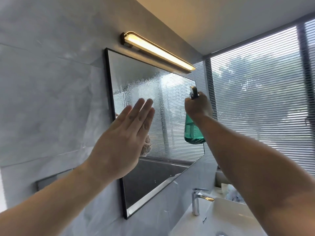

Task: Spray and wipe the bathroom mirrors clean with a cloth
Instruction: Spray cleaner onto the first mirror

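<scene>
Now | L hand [124, 133] flat on cloth [147, 147] at mirror [170, 103] | R hand [198, 106] grips btl [192, 132]

One wide-angle camera, worn on the person's head, gives the only view. It faces up and leftward at the wall from close range and sees the mirror [170, 108] at a slant across the centre of the frame. Both forearms enter from the bottom edge, with the left hand [122, 138] at centre left and the right hand [198, 106], gripping the spray bottle [193, 130], right of centre. The wall light [158, 51] crosses the upper middle, the blinds [255, 99] fill the right side, and the basin [221, 218] sits at lower right.
</scene>
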Available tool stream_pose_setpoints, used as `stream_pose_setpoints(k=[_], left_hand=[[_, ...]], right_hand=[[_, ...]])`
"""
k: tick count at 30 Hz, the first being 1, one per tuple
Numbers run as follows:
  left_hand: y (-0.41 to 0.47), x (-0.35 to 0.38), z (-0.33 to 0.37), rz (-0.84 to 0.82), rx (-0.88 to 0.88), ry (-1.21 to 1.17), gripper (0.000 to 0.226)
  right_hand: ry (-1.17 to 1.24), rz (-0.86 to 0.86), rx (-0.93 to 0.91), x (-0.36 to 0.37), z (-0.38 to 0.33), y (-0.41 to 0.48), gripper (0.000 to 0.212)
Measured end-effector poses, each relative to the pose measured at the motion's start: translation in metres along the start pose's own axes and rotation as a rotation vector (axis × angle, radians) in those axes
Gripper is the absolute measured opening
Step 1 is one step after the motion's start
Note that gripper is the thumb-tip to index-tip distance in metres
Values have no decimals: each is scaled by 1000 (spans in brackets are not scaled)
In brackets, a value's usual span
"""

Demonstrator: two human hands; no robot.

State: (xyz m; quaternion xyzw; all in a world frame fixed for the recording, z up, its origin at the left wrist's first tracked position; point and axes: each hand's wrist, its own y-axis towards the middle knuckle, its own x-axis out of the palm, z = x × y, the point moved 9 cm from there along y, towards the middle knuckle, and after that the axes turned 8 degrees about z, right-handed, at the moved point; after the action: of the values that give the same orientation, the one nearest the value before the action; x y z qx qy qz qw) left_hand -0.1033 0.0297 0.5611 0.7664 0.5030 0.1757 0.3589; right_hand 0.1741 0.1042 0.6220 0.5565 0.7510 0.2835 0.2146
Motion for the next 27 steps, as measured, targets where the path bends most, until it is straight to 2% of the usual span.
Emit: stream_pose_setpoints(k=[8,12,20,27], left_hand=[[2,0,5,3,56,15,65],[1,10,18,-19,139,53,63],[12,17,13,14,151,65,59],[5,26,13,5,193,105,61]], right_hand=[[-33,8,18,5,9,11,33],[-25,21,27,3,7,21,34],[-72,9,-97,4,3,28,26],[-25,-23,-5,12,28,22,28]])
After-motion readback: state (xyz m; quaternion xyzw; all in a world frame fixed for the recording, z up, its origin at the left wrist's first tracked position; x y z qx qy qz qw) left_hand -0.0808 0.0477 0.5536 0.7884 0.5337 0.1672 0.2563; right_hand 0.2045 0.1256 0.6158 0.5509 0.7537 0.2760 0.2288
